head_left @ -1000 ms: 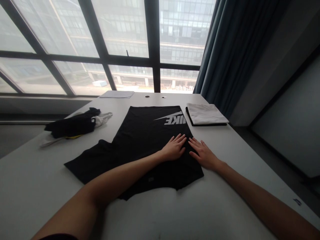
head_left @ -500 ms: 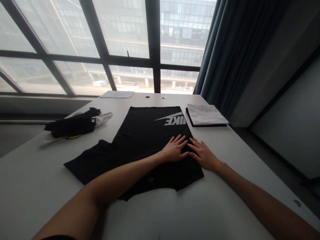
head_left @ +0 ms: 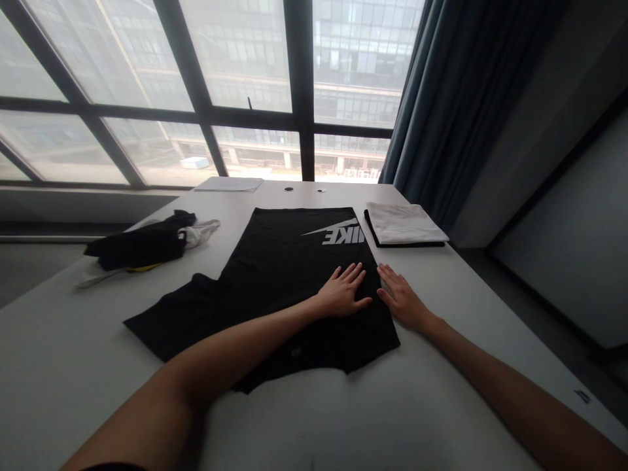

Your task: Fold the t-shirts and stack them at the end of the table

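Observation:
A black T-shirt (head_left: 279, 261) with a white swoosh and letters lies on the white table, its right side folded over so the print runs to the folded edge. One sleeve spreads out toward the left. Flat on the shirt near that right fold rests my left hand (head_left: 343, 292), open with fingers spread. My right hand (head_left: 400, 297) is also open, lying at the shirt's right edge with its fingertips by the fold. Neither hand grips anything. My left forearm hides part of the shirt's lower half.
On the right lies a stack of folded clothes (head_left: 407, 224), white over black. A crumpled pile of black and white clothes (head_left: 142, 242) sits at the left. Papers (head_left: 229, 184) lie at the table's (head_left: 417, 405) far edge, before a window. A dark curtain (head_left: 432, 111) hangs at the right.
My right hand has slid a little to the right, away from my left hand, to the shirt's folded edge. My left hand and the shirt have stayed almost the same.

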A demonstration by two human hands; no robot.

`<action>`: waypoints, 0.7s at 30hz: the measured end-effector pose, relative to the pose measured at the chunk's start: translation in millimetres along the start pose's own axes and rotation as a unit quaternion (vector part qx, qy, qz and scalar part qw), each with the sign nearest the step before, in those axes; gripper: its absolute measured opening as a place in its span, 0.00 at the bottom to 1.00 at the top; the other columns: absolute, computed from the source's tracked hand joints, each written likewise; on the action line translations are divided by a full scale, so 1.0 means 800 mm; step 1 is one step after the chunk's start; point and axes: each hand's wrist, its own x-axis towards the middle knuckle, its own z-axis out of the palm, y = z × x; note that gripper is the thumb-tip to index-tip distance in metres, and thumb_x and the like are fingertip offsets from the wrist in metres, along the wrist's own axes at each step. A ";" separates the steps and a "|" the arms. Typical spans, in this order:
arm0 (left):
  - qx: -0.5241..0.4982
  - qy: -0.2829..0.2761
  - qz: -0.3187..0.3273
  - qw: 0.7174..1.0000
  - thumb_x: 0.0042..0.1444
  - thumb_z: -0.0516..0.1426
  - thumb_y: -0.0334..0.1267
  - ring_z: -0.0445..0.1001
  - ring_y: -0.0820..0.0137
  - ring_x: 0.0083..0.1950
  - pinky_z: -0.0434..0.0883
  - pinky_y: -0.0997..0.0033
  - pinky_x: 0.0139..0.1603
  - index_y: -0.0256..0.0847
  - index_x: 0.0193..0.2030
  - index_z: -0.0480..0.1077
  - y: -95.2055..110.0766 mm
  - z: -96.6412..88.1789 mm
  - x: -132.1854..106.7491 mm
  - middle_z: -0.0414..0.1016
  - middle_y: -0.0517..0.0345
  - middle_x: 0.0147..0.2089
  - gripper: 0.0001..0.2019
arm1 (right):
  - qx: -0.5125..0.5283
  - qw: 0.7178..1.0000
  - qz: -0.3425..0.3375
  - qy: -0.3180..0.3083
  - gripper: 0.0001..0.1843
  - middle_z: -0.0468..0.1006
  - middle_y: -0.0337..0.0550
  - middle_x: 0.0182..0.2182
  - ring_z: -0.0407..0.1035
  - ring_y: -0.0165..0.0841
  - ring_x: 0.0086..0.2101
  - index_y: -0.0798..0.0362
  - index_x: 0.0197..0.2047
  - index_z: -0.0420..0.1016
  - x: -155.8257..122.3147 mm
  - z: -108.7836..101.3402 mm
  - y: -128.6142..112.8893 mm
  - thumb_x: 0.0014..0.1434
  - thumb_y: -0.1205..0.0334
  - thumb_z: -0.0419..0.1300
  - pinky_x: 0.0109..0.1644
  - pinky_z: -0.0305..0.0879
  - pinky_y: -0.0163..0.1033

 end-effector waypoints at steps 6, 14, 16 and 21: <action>-0.016 0.004 0.001 1.000 0.65 0.45 0.66 0.40 0.54 0.78 0.40 0.45 0.74 0.37 0.76 0.48 -0.001 0.004 -0.001 0.41 0.43 0.78 0.42 | 0.006 0.999 -0.032 -0.025 0.33 0.53 0.51 0.72 0.44 0.43 0.71 0.49 0.73 0.54 -0.002 -0.004 -0.003 0.71 0.43 0.45 0.72 0.41 0.62; -0.088 -0.038 -0.054 0.994 0.67 0.46 0.60 0.39 0.52 0.78 0.44 0.41 0.73 0.38 0.76 0.48 0.008 -0.029 0.000 0.43 0.42 0.78 0.38 | 0.046 0.997 -0.061 0.019 0.30 0.57 0.51 0.71 0.45 0.42 0.71 0.50 0.71 0.59 0.006 -0.014 -0.010 0.72 0.46 0.45 0.72 0.43 0.62; -0.099 -0.044 -0.070 0.992 0.67 0.47 0.58 0.39 0.52 0.78 0.44 0.39 0.73 0.38 0.76 0.47 0.004 -0.049 -0.007 0.43 0.41 0.78 0.37 | 0.053 0.995 -0.077 0.026 0.30 0.58 0.51 0.71 0.46 0.43 0.71 0.50 0.71 0.61 0.015 -0.018 -0.018 0.72 0.47 0.46 0.72 0.44 0.62; -0.075 -0.028 -0.107 0.991 0.66 0.52 0.53 0.43 0.53 0.78 0.46 0.42 0.73 0.42 0.75 0.50 -0.037 -0.109 -0.063 0.48 0.44 0.77 0.35 | 0.094 0.985 -0.136 0.043 0.28 0.60 0.49 0.70 0.47 0.45 0.71 0.48 0.68 0.65 0.058 -0.022 -0.062 0.71 0.46 0.48 0.71 0.47 0.63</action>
